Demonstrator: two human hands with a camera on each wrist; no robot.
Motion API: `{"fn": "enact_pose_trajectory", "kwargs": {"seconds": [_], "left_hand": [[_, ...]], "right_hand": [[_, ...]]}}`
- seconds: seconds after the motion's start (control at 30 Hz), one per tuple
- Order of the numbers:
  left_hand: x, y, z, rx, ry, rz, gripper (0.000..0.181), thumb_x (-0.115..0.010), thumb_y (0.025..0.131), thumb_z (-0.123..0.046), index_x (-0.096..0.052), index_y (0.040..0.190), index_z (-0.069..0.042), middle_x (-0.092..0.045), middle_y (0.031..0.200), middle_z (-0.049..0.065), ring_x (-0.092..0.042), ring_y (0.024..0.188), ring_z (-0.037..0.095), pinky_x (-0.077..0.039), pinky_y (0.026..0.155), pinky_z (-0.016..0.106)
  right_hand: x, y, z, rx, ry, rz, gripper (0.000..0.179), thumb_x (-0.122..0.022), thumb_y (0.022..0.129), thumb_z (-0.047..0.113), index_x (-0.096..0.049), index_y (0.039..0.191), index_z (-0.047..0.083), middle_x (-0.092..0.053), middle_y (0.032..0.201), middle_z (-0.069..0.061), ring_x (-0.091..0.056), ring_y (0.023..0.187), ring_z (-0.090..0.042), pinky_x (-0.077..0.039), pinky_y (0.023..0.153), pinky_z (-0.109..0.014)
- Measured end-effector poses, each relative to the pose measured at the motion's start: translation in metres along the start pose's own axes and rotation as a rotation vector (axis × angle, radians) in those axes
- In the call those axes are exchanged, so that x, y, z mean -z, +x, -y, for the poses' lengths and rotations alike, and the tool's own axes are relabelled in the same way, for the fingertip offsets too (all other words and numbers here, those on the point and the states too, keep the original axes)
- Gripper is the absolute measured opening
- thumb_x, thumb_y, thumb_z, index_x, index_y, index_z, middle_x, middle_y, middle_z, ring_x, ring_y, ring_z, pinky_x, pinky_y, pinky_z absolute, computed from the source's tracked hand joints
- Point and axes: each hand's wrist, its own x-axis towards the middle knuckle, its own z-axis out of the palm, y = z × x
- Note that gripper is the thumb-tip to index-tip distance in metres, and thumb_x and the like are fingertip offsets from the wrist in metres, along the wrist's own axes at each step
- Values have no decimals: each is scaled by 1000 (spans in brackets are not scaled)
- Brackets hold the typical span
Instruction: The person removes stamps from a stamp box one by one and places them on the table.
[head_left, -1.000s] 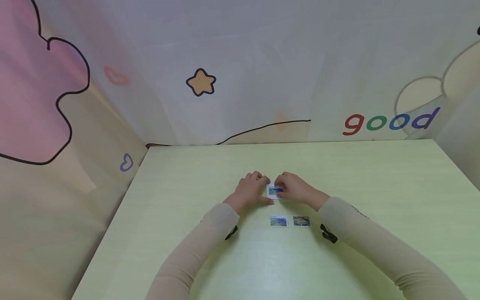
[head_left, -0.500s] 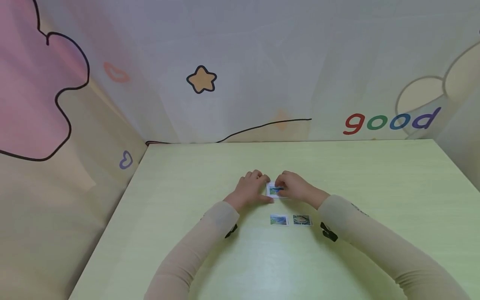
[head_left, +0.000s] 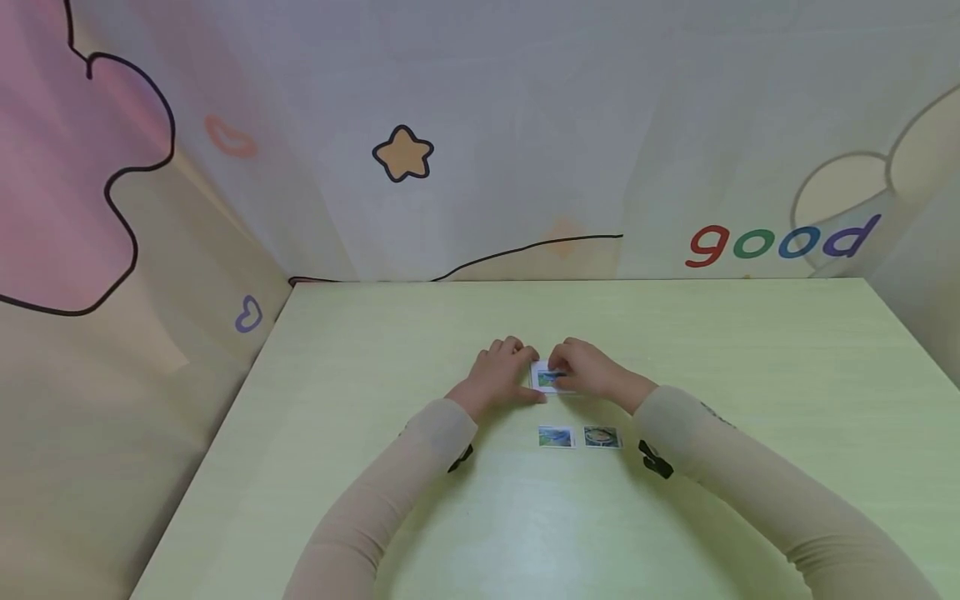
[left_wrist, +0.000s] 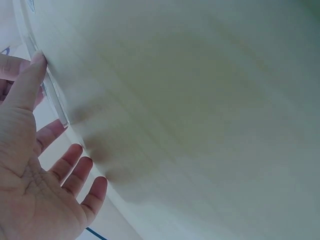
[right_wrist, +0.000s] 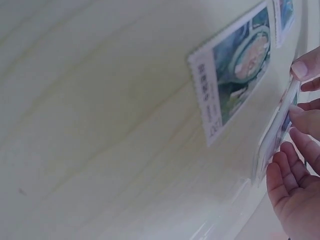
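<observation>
One thin case (head_left: 542, 366): we see it on the pale green table (head_left: 480, 517), between both hands.
Case stamp (head_left: 547, 379): blue and green, within the case's pale border; we cannot tell whether inside or on top.
Left hand (head_left: 495, 372): thumb and forefinger hold the case by opposite edges.
Right hand (head_left: 592, 371): bent over the stamp's right part; we cannot tell whether it pinches anything.
Loose stamps: landscape stamp (head_left: 556, 437) left, round-motif stamp (head_left: 602, 437) right, just apart, near the case.
</observation>
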Motion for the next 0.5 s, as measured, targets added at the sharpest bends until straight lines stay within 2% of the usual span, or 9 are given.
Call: {"fn": "enact_pose_trajectory", "kwargs": {"seconds": [0.5], "left_hand": [[0,1,0,4,1,0,65,-70,80,-52,-51,132,-19,-45,134,6,-42,121,25,-38,100,44]], "right_hand": [[1,2,0,-1,4,8,23,-72,82,5,-62,102,-2,-62,95,-13,-54,88,-24,-47,86,-41]]}}
